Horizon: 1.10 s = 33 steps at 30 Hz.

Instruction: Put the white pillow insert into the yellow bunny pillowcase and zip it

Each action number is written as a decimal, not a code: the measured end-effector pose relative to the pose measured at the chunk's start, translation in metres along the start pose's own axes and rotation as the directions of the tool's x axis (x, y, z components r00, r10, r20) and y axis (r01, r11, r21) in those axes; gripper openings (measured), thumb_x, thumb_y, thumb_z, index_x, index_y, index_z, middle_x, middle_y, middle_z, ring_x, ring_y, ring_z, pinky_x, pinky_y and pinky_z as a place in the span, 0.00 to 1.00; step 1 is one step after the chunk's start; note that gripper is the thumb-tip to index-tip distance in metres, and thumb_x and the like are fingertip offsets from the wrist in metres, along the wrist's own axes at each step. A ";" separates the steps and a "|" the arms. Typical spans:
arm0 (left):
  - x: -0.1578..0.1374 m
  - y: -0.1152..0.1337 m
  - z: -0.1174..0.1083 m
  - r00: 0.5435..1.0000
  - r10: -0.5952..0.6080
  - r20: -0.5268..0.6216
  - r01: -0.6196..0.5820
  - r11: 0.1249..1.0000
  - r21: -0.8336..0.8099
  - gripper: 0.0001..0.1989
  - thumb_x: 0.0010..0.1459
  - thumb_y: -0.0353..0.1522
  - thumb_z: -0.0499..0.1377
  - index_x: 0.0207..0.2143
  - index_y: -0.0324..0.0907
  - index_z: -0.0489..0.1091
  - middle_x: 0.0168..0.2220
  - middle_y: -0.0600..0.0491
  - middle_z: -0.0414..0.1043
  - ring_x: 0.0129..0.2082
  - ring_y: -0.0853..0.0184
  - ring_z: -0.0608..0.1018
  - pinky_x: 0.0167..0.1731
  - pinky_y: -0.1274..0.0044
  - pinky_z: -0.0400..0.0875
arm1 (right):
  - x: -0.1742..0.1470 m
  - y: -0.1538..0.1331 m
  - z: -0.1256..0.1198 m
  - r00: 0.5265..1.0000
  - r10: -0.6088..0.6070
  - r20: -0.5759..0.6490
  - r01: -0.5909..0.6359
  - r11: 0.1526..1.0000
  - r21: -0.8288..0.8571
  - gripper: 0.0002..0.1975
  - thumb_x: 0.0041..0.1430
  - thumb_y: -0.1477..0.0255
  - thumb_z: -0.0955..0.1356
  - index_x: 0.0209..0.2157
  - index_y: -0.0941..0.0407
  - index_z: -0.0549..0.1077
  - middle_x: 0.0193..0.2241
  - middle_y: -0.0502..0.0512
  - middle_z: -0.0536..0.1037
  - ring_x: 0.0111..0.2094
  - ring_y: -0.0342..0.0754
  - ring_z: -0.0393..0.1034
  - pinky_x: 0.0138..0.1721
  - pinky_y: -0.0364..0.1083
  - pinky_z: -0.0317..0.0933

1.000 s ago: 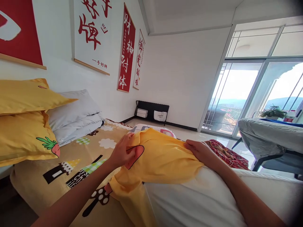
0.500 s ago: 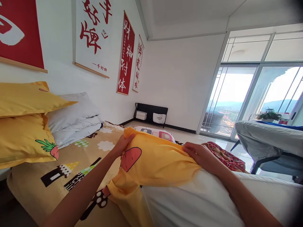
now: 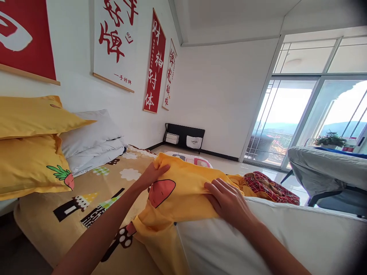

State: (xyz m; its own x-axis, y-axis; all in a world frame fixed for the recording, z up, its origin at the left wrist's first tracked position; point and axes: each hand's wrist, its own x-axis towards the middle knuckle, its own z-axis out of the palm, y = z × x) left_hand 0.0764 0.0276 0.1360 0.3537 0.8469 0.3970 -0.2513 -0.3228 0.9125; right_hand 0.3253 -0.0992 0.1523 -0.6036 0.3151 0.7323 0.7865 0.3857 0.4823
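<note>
A yellow pillowcase (image 3: 189, 179) with a printed pink carrot lies partly over a white pillow (image 3: 212, 244) in front of me. At the pillowcase's far left corner, my left hand (image 3: 151, 175) is closed on the cloth, thumb on top. My right hand (image 3: 229, 196) grips the cloth further right, its fingers curled into a fold above the pillow's edge. The white pillow's near part is bare, and the case hangs loosely down its left side. How far the pillow reaches inside the case is hidden.
Yellow pillows (image 3: 28, 164) and white pillows (image 3: 91, 133) are stacked on the left of the patterned bedsheet (image 3: 94, 191). Behind my right hand lies a red plaid cloth (image 3: 269, 187). A covered table (image 3: 318, 168) stands at right, and a low black rack (image 3: 183, 135) by the far wall.
My right hand has moved left and nearer, from the case's far right edge to a fold nearer its middle. The left hand keeps its corner. The whole view has shifted slightly.
</note>
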 end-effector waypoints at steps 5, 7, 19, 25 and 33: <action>-0.008 0.014 0.004 0.987 0.044 0.155 -0.071 0.982 0.174 0.16 0.48 0.41 0.67 0.33 0.40 0.69 0.30 0.55 0.71 0.29 0.69 0.73 0.28 0.80 0.66 | -0.010 0.002 -0.004 0.979 -0.137 -0.150 0.132 0.990 -0.043 0.07 0.61 0.81 0.63 0.36 0.57 0.71 0.25 0.51 0.73 0.28 0.44 0.63 0.32 0.44 0.57; -0.007 0.015 0.005 0.982 0.132 0.137 -0.164 0.952 0.258 0.15 0.51 0.42 0.64 0.28 0.40 0.65 0.25 0.58 0.64 0.25 0.73 0.67 0.24 0.82 0.60 | -0.014 0.001 -0.009 0.976 -0.127 -0.176 0.127 0.992 -0.011 0.07 0.59 0.82 0.64 0.38 0.57 0.70 0.29 0.54 0.75 0.33 0.46 0.65 0.36 0.46 0.59; -0.001 0.005 0.006 0.902 0.370 -0.222 -0.291 0.902 0.320 0.14 0.56 0.42 0.59 0.28 0.40 0.67 0.26 0.57 0.64 0.28 0.71 0.67 0.29 0.80 0.62 | -0.053 0.031 -0.020 0.987 0.161 0.029 -0.155 0.975 -0.157 0.17 0.59 0.73 0.63 0.50 0.60 0.66 0.39 0.60 0.73 0.40 0.52 0.67 0.42 0.51 0.61; -0.006 0.012 0.024 0.908 0.247 -0.338 -0.232 0.969 0.085 0.19 0.52 0.48 0.61 0.34 0.41 0.70 0.31 0.54 0.71 0.33 0.67 0.73 0.34 0.77 0.68 | -0.025 0.030 -0.007 0.965 0.114 -0.235 -0.194 0.913 -0.358 0.04 0.57 0.77 0.65 0.33 0.56 0.72 0.26 0.53 0.73 0.31 0.48 0.65 0.36 0.47 0.58; -0.016 0.027 0.027 0.845 0.304 -0.441 -0.282 0.952 0.115 0.16 0.48 0.43 0.66 0.33 0.41 0.72 0.30 0.54 0.74 0.32 0.66 0.75 0.32 0.79 0.70 | -0.037 0.055 -0.021 0.797 0.601 0.063 -0.535 0.750 -0.390 0.13 0.52 0.79 0.62 0.35 0.53 0.75 0.26 0.52 0.77 0.26 0.47 0.69 0.24 0.43 0.51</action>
State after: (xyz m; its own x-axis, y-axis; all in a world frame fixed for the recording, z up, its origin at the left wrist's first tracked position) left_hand 0.0882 -0.0058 0.1571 -0.1746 0.8035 0.5692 -0.2353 -0.5954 0.7682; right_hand 0.3937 -0.1078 0.1612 -0.0166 0.5376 0.8430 0.9634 -0.2171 0.1574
